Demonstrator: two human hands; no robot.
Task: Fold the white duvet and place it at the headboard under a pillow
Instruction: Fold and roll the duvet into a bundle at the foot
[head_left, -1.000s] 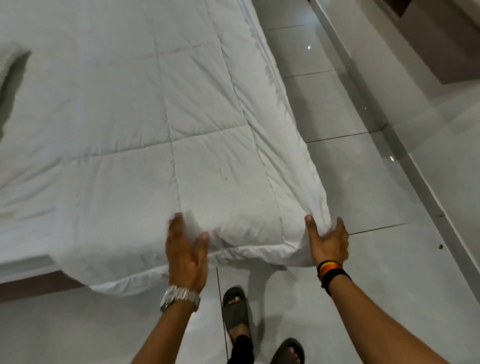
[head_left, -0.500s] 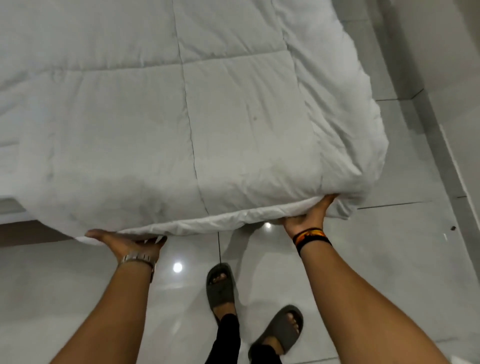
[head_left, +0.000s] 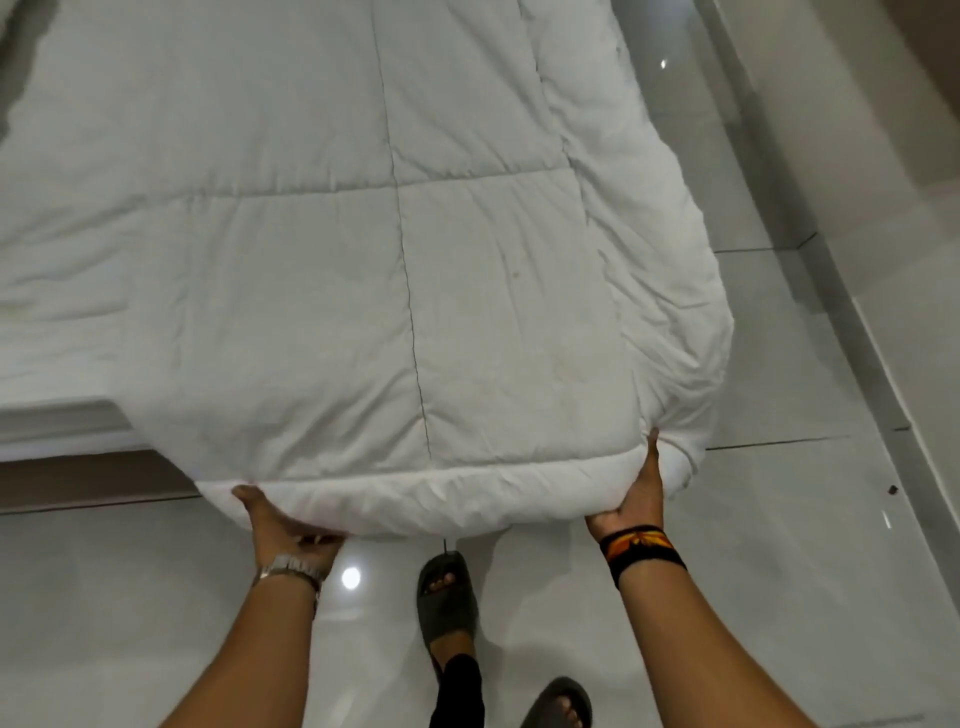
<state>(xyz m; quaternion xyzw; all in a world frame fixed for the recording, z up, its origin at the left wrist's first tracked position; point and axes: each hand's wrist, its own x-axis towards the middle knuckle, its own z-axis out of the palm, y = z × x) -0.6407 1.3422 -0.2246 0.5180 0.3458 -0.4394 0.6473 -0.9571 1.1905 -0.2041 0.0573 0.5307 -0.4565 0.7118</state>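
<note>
Gripping the near edge of the white quilted duvet, we hold it with both hands; our left hand cups it from beneath, our right hand clasps its corner; it overhangs the bed above the glossy tiled floor.

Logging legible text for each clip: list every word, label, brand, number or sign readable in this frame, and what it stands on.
None can be read.
white duvet: plain quilted fabric, no tag or print visible.
watch on the left wrist: face turned away, no brand visible.
wristband on the right wrist: black with an orange and yellow pattern, no letters legible.
sandals: plain dark, no logo visible.
floor tiles: unmarked.
</note>
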